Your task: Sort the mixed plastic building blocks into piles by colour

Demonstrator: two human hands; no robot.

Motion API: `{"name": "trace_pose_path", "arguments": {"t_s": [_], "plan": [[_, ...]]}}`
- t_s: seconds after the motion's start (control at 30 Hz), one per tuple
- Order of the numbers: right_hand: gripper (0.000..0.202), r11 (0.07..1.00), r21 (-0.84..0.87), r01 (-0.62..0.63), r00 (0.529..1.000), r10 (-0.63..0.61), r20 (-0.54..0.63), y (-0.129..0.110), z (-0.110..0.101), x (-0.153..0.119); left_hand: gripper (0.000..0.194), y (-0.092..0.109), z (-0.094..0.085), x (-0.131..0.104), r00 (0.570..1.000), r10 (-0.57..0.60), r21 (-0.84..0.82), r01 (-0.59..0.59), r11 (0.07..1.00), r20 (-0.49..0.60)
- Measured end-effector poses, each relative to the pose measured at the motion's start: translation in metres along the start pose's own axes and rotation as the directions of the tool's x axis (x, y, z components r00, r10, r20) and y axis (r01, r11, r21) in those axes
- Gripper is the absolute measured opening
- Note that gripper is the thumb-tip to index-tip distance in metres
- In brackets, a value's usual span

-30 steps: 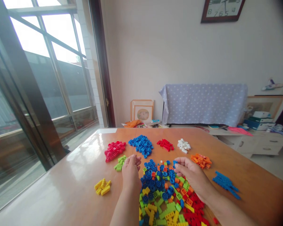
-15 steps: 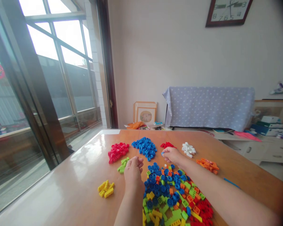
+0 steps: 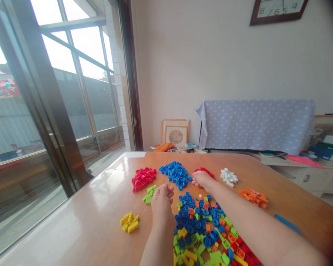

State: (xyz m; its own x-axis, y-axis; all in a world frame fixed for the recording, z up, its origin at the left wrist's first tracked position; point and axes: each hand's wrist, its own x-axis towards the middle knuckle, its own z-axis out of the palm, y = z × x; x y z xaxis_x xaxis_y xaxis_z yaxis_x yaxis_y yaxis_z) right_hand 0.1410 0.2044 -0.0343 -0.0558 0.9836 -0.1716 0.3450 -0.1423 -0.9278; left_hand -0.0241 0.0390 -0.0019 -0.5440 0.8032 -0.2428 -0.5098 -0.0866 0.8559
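My right hand [image 3: 202, 179] is closed in a pinch at the right edge of a heap of small blue bricks [image 3: 175, 173]. A blue brick [image 3: 190, 178] shows at its fingertips, against the heap. Behind that hand lies a partly covered pile of red bricks [image 3: 209, 173]. My left hand [image 3: 162, 197] hovers with curled fingers beside some lime green bricks [image 3: 149, 195]; what it holds, if anything, is hidden. Below and between my hands spreads a large mixed pile of blue, green, orange, yellow and red bricks [image 3: 192, 223].
Separate piles of pinkish-red bricks [image 3: 143, 178], yellow bricks [image 3: 129, 222], white bricks [image 3: 229, 177] and orange bricks [image 3: 254, 198] lie around on the wooden table [image 3: 94, 221]. A long blue strip [image 3: 287, 223] rests at the right. A cloth-covered object [image 3: 255, 125] stands beyond the table.
My right hand has moved left, bringing the blue brick against the blue heap. My left hand stays near the green bricks. The camera has turned slightly, so the scene sits further right.
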Motion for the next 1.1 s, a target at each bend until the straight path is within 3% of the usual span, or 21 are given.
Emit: {"name": "trace_pose_path", "arguments": {"t_s": [0.23, 0.43, 0.6, 0.87, 1.1], "plan": [[0.027, 0.998, -0.009, -0.064, 0.997, 0.065, 0.034, -0.014, 0.006, -0.009, 0.036, -0.001, 0.001, 0.005, 1.000, 0.011, 0.023, -0.011, 1.000, -0.022], [0.013, 1.000, 0.022, -0.017, 1.000, 0.016, 0.013, -0.014, 0.011, -0.011, 0.039, -0.003, 0.002, 0.007, 0.999, 0.038, 0.018, -0.037, 0.999, -0.022], [0.013, 0.996, 0.063, 0.060, 0.998, -0.058, -0.024, -0.012, -0.002, -0.025, 0.036, -0.004, 0.005, 0.001, 0.999, 0.051, 0.043, -0.052, 0.998, 0.013], [0.022, 0.982, 0.143, 0.123, 0.992, -0.121, -0.023, -0.015, -0.046, -0.106, 0.034, -0.010, 0.016, -0.019, 0.975, 0.131, 0.205, -0.167, 0.965, 0.178], [0.024, 0.972, 0.200, 0.123, 0.992, -0.117, -0.043, 0.007, -0.089, -0.179, 0.032, -0.013, 0.022, -0.046, 0.891, 0.156, 0.362, -0.326, 0.873, 0.425]]}}
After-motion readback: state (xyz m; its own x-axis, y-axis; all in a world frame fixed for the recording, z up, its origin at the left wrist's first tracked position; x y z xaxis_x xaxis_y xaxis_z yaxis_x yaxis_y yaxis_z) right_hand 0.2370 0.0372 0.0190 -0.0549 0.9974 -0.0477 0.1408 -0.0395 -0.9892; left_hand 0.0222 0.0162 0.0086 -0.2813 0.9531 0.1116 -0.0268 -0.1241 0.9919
